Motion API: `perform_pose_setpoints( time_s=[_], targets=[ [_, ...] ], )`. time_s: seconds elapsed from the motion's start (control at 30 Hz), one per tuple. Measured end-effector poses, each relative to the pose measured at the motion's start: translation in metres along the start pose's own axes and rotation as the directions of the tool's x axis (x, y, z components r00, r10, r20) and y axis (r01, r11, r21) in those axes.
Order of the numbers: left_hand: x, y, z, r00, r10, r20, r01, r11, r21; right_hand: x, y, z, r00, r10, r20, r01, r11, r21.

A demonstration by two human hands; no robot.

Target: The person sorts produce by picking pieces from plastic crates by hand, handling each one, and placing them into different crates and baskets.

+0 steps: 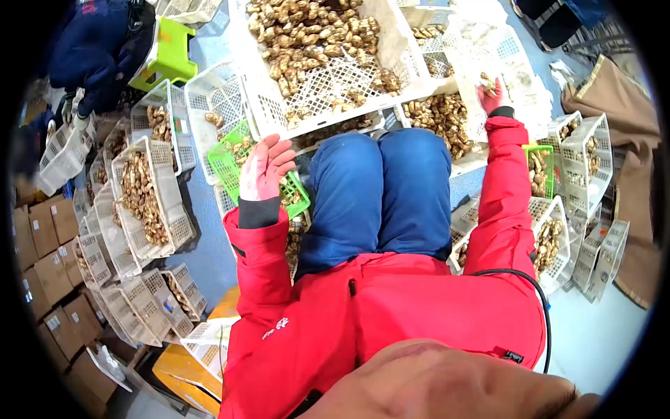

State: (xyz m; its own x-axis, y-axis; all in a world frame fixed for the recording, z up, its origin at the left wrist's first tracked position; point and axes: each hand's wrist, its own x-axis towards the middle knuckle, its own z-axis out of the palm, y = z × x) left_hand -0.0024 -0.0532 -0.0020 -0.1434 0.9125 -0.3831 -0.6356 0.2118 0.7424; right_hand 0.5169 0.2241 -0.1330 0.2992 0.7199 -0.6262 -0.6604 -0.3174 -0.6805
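We judge the work partway: plenty of brown pieces [314, 35] lie heaped in the big white crate [407, 49], its near mesh partly bare. Right of it, our right hand [491, 96] seems to pinch one piece [486, 79]; by its near-left corner, our left hand [265, 167] spreads empty.

1. Bright red jacket [440, 300] across lower centre; small white logo [275, 329] left of middle.
2. Black zip pull [352, 287] near centre.
3. Dark cuffs [258, 214] ending both sleeves.
4. Blue trousers [416, 195], mid-frame.
5. Black cable [542, 297], lower right.
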Motion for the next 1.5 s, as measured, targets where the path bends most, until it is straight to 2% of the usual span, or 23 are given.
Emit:
perform_pose_setpoints(
  time_s=[0.07,0.1,0.2,0.23,0.3,0.4,0.47,0.53,0.57,0.6,0.73,0.8,0.83,0.87,0.9,1.03,1.13,1.17,1.23,1.33,1.4,1.47,1.5],
  targets=[
    [0.000,0.002,-0.001,1.000,-0.001,-0.014,0.001,1.000,0.012,0.164,-0.023,-0.111,0.942,-0.215,0.258,0.313,0.843,-0.438],
    [0.002,0.002,-0.003,1.000,0.000,-0.018,0.000,1.000,0.003,0.141,-0.052,-0.084,0.994,-0.102,0.040,0.106,0.989,-0.105],
    [0.008,-0.001,-0.014,1.000,-0.010,0.004,0.010,0.998,-0.065,0.021,-0.059,0.043,0.909,-0.365,0.202,0.414,0.725,-0.550],
    [0.011,-0.005,-0.019,0.999,-0.015,0.038,0.019,0.993,-0.114,-0.037,-0.045,0.096,0.881,-0.274,0.385,0.442,0.769,-0.463],
    [0.015,-0.008,-0.023,0.998,-0.026,0.066,0.038,0.981,-0.189,-0.076,-0.007,0.174,0.742,-0.012,0.671,0.519,0.645,-0.562],
    [0.017,-0.005,-0.019,0.995,-0.063,0.080,0.077,0.980,-0.182,-0.132,0.085,0.264,0.770,0.453,0.450,0.534,-0.072,-0.842],
    [0.016,0.005,-0.011,0.993,-0.115,-0.010,0.113,0.985,-0.132,-0.121,0.140,0.292,0.791,0.393,0.469,0.572,-0.748,-0.338],
    [0.012,0.005,-0.018,0.998,-0.053,0.020,0.056,0.984,-0.170,-0.082,0.181,0.286,0.722,0.428,0.544,0.544,-0.836,-0.065],
    [0.012,0.009,-0.020,0.997,-0.031,0.064,0.040,0.987,-0.154,-0.083,0.192,0.287,0.741,0.430,0.516,0.533,-0.844,-0.063],
    [0.006,0.013,-0.015,0.997,-0.050,-0.065,0.042,0.992,-0.122,-0.085,0.202,0.286,0.761,0.430,0.485,0.521,-0.852,-0.062],
    [0.021,0.007,-0.032,0.993,-0.116,0.030,0.119,0.975,-0.185,-0.108,0.191,0.292,0.734,0.400,0.548,0.520,-0.851,-0.075],
    [0.019,0.005,-0.031,0.991,-0.124,0.053,0.131,0.974,-0.185,-0.132,0.166,0.300,0.759,0.468,0.453,0.650,-0.518,-0.555],
    [0.017,0.004,-0.028,0.992,-0.107,0.064,0.116,0.979,-0.165,-0.125,0.163,0.291,0.658,0.584,0.474,0.559,0.043,-0.828],
    [0.014,0.004,-0.023,0.993,-0.088,0.078,0.098,0.985,-0.144,-0.128,0.151,0.282,0.511,0.651,0.562,0.402,0.397,-0.825],
    [0.010,0.006,-0.015,0.993,-0.061,0.097,0.076,0.985,-0.156,-0.170,0.133,0.278,0.518,0.583,0.625,0.345,0.526,-0.777],
    [0.006,0.003,-0.004,0.981,-0.062,0.183,0.098,0.976,-0.196,-0.231,0.109,0.238,0.238,0.489,0.839,0.015,0.862,-0.506],
    [-0.004,0.007,0.015,0.982,-0.047,0.183,0.074,0.987,-0.145,-0.261,0.103,0.221,0.165,0.437,0.884,-0.054,0.899,-0.434],
    [-0.001,0.005,0.016,0.943,-0.013,0.332,0.096,0.968,-0.234,-0.264,0.100,0.218,0.205,0.406,0.891,0.024,0.908,-0.419],
    [-0.009,0.005,0.033,0.977,-0.037,0.212,0.066,0.989,-0.133,-0.282,0.084,0.210,0.325,0.349,0.879,0.212,0.879,-0.427],
    [-0.015,0.005,0.035,0.988,-0.042,0.151,0.054,0.996,-0.076,-0.271,0.050,0.184,0.360,0.286,0.888,0.264,0.882,-0.391],
    [-0.011,0.003,0.029,0.985,-0.018,0.172,0.034,0.995,-0.090,-0.252,0.025,0.156,0.510,0.233,0.828,0.471,0.730,-0.496],
    [-0.008,0.003,0.025,0.986,-0.028,0.166,0.047,0.993,-0.110,-0.216,0.008,0.117,0.626,0.333,0.705,0.393,0.646,-0.654],
    [-0.007,0.001,0.024,0.986,-0.034,0.163,0.054,0.991,-0.124,-0.190,0.005,0.096,0.690,0.345,0.636,0.506,0.398,-0.765]
  ],
)
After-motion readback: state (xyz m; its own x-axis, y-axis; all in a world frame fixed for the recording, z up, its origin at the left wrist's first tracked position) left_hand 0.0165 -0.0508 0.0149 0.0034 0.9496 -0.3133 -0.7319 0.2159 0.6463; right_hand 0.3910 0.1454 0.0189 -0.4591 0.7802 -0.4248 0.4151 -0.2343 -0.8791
